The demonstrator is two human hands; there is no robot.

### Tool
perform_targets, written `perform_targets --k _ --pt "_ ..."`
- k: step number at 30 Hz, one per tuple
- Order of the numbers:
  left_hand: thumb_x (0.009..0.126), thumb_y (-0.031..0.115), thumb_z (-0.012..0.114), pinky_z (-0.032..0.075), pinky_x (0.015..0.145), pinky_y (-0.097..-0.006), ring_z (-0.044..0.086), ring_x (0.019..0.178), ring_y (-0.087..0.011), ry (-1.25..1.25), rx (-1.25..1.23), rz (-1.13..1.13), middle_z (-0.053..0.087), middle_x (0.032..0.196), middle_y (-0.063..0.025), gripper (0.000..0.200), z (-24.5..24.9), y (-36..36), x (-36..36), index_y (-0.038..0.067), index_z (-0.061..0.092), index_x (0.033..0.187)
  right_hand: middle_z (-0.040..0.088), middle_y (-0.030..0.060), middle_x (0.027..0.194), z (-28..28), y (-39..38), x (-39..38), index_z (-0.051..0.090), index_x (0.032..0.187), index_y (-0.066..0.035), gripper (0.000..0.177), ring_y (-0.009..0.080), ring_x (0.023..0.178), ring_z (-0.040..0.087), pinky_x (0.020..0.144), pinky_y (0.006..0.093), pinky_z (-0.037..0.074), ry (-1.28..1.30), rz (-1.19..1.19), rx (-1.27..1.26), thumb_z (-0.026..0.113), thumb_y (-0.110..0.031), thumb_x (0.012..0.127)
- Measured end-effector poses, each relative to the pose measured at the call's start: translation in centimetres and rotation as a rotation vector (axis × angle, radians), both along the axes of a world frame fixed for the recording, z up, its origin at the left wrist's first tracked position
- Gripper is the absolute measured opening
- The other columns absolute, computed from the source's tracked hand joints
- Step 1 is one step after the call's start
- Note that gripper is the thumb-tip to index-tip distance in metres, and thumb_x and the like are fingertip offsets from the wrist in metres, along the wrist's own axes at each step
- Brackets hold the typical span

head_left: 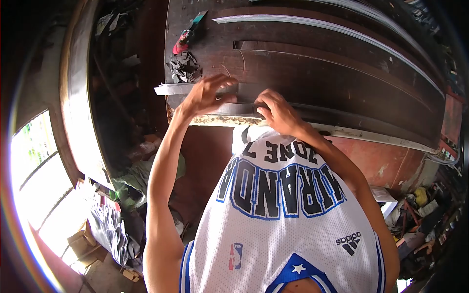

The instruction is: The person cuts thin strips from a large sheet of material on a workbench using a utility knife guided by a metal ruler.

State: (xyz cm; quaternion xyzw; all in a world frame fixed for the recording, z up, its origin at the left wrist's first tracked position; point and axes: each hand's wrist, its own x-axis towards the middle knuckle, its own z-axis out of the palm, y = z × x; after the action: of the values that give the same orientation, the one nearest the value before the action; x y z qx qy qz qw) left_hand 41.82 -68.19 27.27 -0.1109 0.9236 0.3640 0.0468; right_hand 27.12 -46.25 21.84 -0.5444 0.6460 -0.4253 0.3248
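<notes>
My left hand is over the near left edge of a dark wooden table, its fingers apart and slightly bent, the thumb close to a grey strip. The strip lies along the edge between my hands. At the strip's right end, my right hand is closed, with fingers curled and fingertips against it. A darker long strip runs right from there along the edge. Under my left wrist, a stack of pale strips sticks out past the table's left side.
Dark scraps are piled at the table's left, below a tool with a red-wrapped handle and teal end. Long white-edged strips and a brown strip lie farther back. Grey sheets sit on the lower left; clutter is at right.
</notes>
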Motion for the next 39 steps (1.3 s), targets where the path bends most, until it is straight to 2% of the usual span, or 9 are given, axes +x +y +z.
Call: perform_targets --k 2,4,9,15,20,26,29,31,39 --pt "0.070 0.030 0.084 0.049 0.088 -0.0418 0.064 0.108 -0.0287 0.157 -0.191 -0.139 0.066 0.116 -0.0101 0.061 0.4 1.8 1.0 0.010 0.061 0.123 0.057 0.0150 0.104 0.0 0.0 0.0 0.060 0.101 0.002 0.016 0.0337 0.100 0.057 0.089 0.0431 0.046 -0.026 -0.010 -0.008 0.063 -0.003 0.086" --pt "0.064 0.025 0.086 0.040 0.098 -0.0442 0.057 0.116 -0.0266 0.000 -0.289 -0.085 0.061 0.126 -0.0076 0.072 0.3 3.3 2.4 0.011 0.057 0.129 0.056 0.0146 0.104 0.1 0.0 -0.2 0.062 0.101 0.001 0.017 0.0335 0.102 0.057 0.091 0.0421 0.046 -0.027 -0.046 -0.024 0.065 -0.003 0.085" --pt "0.070 0.012 0.080 0.040 0.095 -0.0429 0.057 0.111 -0.0261 0.112 -0.396 0.044 0.061 0.118 -0.0077 0.055 -2.8 4.0 4.3 0.010 0.060 0.121 0.056 0.0141 0.105 -0.3 0.0 -0.3 0.064 0.103 0.000 0.020 0.0333 0.102 0.057 0.092 0.0411 0.047 0.030 -0.056 -0.015 0.067 -0.004 0.084" --pt "0.070 0.006 0.076 0.040 0.095 -0.0420 0.058 0.109 -0.0260 0.173 -0.411 0.094 0.061 0.115 -0.0073 0.050 -3.5 4.4 4.1 0.009 0.062 0.118 0.055 0.0131 0.107 0.2 -0.1 -0.8 0.063 0.108 -0.001 0.032 0.0328 0.103 0.057 0.093 0.0409 0.046 0.044 -0.040 -0.002 0.074 -0.007 0.078" --pt "0.070 0.006 0.075 0.041 0.094 -0.0414 0.058 0.106 -0.0261 0.192 -0.429 0.084 0.062 0.110 -0.0072 0.048 -3.5 4.5 3.8 0.008 0.063 0.117 0.058 0.0092 0.108 -0.2 0.2 -0.8 0.062 0.114 -0.007 0.047 0.0296 0.100 0.057 0.092 0.0413 0.046 0.396 -0.052 -0.041 0.079 -0.006 0.071" --pt "0.067 0.005 0.080 0.046 0.087 -0.0403 0.060 0.099 -0.0270 0.157 -0.418 0.097 0.062 0.107 -0.0074 0.056 -3.1 4.5 3.5 0.009 0.064 0.120 0.060 0.0090 0.102 -0.6 0.3 -0.7 0.059 0.122 -0.008 0.054 0.0289 0.095 0.058 0.088 0.0394 0.048 0.441 -0.062 -0.070 0.078 -0.004 0.071" --pt "0.066 0.004 0.080 0.045 0.087 -0.0401 0.060 0.099 -0.0269 0.165 -0.404 0.099 0.062 0.107 -0.0071 0.057 -3.1 4.5 3.6 0.010 0.064 0.121 0.060 0.0096 0.102 -1.0 0.5 -0.8 0.058 0.123 -0.008 0.056 0.0288 0.093 0.058 0.087 0.0383 0.049 0.479 -0.031 -0.102 0.078 -0.005 0.071" --pt "0.070 0.005 0.075 0.044 0.088 -0.0396 0.059 0.102 -0.0262 0.139 -0.380 0.101 0.062 0.109 -0.0066 0.048 -3.1 4.5 3.8 0.010 0.065 0.117 0.060 0.0101 0.102 -0.8 0.5 -0.9 0.058 0.123 -0.007 0.056 0.0289 0.093 0.058 0.087 0.0385 0.049 0.483 -0.014 -0.098 0.078 -0.005 0.071" --pt "0.071 0.009 0.079 0.043 0.092 -0.0401 0.060 0.108 -0.0241 0.128 -0.414 0.126 0.065 0.110 -0.0064 0.047 -4.6 4.0 4.6 0.009 0.065 0.115 0.059 0.0099 0.105 -1.4 -0.1 -0.6 0.059 0.122 -0.005 0.050 0.0272 0.095 0.058 0.089 0.0377 0.048 0.379 -0.007 -0.061 0.077 -0.015 0.076"
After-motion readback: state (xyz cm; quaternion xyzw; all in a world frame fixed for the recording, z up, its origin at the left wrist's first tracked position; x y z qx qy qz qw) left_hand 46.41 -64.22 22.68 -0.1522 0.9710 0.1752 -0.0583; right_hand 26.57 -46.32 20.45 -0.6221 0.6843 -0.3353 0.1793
